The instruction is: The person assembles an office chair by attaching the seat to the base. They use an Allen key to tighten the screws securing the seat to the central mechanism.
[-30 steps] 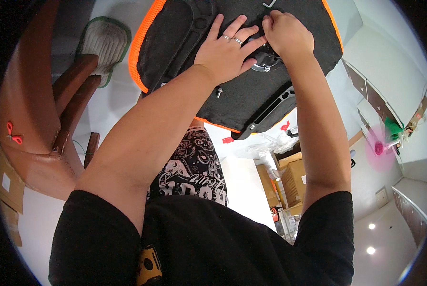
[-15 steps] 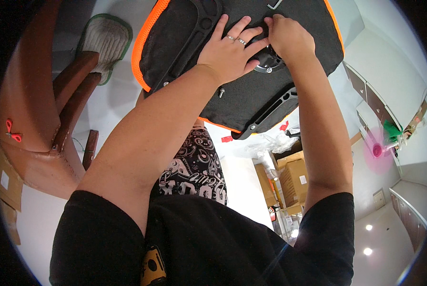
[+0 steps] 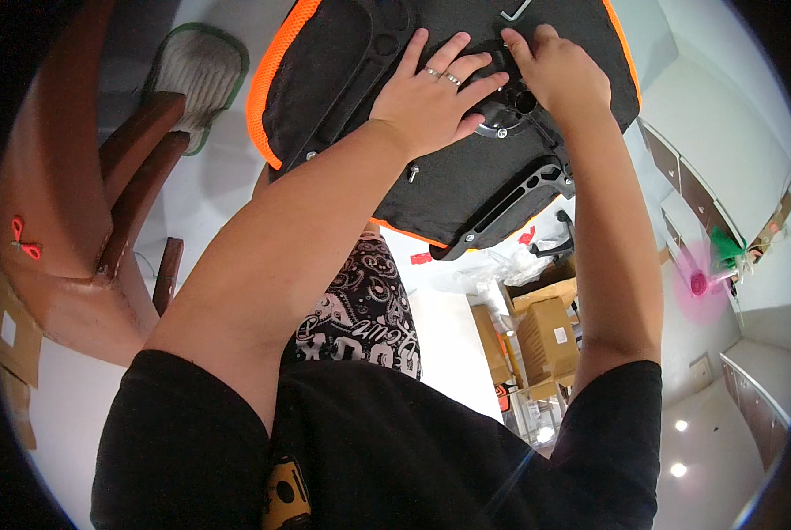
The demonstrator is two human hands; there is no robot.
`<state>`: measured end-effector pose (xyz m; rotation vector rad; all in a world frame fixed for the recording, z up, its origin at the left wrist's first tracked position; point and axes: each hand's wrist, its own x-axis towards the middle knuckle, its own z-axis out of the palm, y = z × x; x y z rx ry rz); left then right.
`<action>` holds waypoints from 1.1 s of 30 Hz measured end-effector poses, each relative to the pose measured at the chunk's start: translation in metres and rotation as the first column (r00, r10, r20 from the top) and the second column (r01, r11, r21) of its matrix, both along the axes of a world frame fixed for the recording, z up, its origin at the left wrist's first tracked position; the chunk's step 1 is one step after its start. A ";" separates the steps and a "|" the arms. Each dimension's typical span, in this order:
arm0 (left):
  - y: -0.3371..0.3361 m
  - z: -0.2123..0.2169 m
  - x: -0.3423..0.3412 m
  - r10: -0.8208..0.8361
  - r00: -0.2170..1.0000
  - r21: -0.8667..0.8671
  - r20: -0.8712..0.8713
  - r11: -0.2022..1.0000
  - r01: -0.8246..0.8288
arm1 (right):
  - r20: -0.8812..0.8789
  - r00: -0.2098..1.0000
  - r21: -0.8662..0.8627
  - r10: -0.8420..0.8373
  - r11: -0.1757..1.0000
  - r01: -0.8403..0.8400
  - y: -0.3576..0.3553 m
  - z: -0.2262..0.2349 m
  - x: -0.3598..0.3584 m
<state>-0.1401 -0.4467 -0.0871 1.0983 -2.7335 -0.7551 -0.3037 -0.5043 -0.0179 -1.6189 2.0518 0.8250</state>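
Note:
A black seat cushion (image 3: 431, 208) with orange mesh edging lies underside up at the top of the view. My left hand (image 3: 440, 93), with two rings, rests palm down and fingers spread, beside and partly over a black metal plate (image 3: 493, 122) at its centre. Over the plate's right side is my right hand (image 3: 568, 71), thumb and forefinger apart, other fingers curled; I see nothing held. A bolt head (image 3: 502, 133) shows at the plate's near edge. One loose bolt (image 3: 414, 172) lies on the cushion. Beyond my right hand lies a hex key (image 3: 516, 11).
Black armrests flank the cushion, one at the left (image 3: 342, 102), another at the near right (image 3: 510, 201). Brown wooden furniture (image 3: 60, 177) with red scissors (image 3: 25, 238) on it stands left. An open cardboard box (image 3: 547, 340) and plastic wrap lie lower right.
My right hand has shifted slightly right, and its thumb and forefinger have parted, showing more of the plate. My left hand stays nearly in place.

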 end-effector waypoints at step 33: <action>-0.001 0.003 -0.001 -0.011 0.999 -0.005 0.041 1.000 0.012 | 0.071 0.997 -0.022 0.004 1.000 -0.003 0.009 -0.016 0.001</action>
